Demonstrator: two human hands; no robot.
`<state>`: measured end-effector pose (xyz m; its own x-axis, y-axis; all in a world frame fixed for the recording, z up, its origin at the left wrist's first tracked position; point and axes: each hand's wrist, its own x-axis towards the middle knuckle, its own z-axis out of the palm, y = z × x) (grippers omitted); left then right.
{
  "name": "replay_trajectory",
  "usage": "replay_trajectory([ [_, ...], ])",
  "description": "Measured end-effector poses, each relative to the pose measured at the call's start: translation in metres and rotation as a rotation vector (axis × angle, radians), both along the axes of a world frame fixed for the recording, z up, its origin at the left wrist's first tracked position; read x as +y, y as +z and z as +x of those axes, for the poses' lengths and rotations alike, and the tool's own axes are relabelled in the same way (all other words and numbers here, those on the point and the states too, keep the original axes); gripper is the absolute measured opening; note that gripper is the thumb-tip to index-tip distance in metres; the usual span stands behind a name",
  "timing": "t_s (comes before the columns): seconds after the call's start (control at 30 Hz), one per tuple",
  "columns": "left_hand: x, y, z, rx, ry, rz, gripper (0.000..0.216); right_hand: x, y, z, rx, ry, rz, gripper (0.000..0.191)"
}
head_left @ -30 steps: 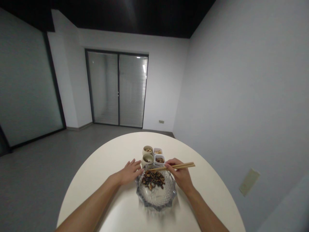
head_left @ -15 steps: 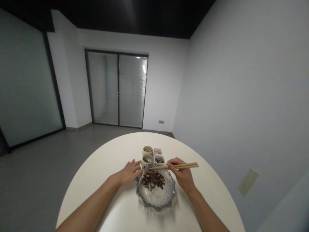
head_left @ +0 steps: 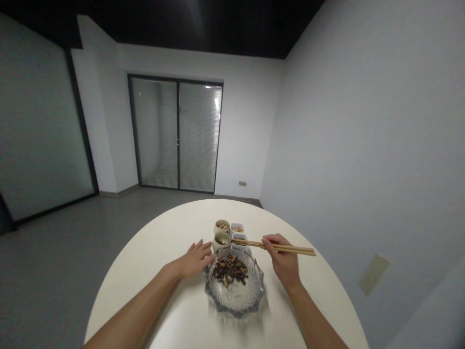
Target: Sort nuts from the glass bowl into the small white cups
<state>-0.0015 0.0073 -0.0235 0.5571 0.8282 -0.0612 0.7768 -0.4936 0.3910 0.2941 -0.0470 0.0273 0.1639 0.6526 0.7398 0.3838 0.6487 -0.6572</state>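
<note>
A pair of wooden chopsticks [head_left: 286,248] is gripped in my right hand [head_left: 285,261], their tips pointing left over the near white dish [head_left: 240,247]. That dish holds dark pieces, partly covered by the chopsticks. My left hand [head_left: 196,261] lies with fingers spread at the left rim of a scalloped glass bowl [head_left: 236,303]. Dark seeds or shelled bits [head_left: 230,270] are heaped in the bowl's far half; their exact kind is unclear. Just behind it stands a beige cup [head_left: 222,242] with a few bits inside.
Behind are a second beige cup [head_left: 222,228] holding pale nuts and another white dish [head_left: 237,229] with light pieces. Everything stands on a round cream table [head_left: 178,218]. A white wall [head_left: 363,145] rises at the right, and glass doors [head_left: 176,135] are at the back.
My right hand has moved to the right with the chopsticks. Their tips have gone from the glass bowl's far rim to over the near white dish. My left hand has stayed still.
</note>
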Motion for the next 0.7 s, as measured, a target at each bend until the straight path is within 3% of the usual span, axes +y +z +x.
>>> replay_trajectory([
  [0.23,0.002,-0.003,-0.001,-0.007,-0.001,-0.001,0.055,0.007,-0.005,0.009,0.012,-0.061,-0.052,0.022],
  [0.7,0.005,-0.006,-0.001,-0.021,-0.005,0.006,0.053,0.007,-0.003,0.013,0.015,-0.034,-0.066,0.027],
])
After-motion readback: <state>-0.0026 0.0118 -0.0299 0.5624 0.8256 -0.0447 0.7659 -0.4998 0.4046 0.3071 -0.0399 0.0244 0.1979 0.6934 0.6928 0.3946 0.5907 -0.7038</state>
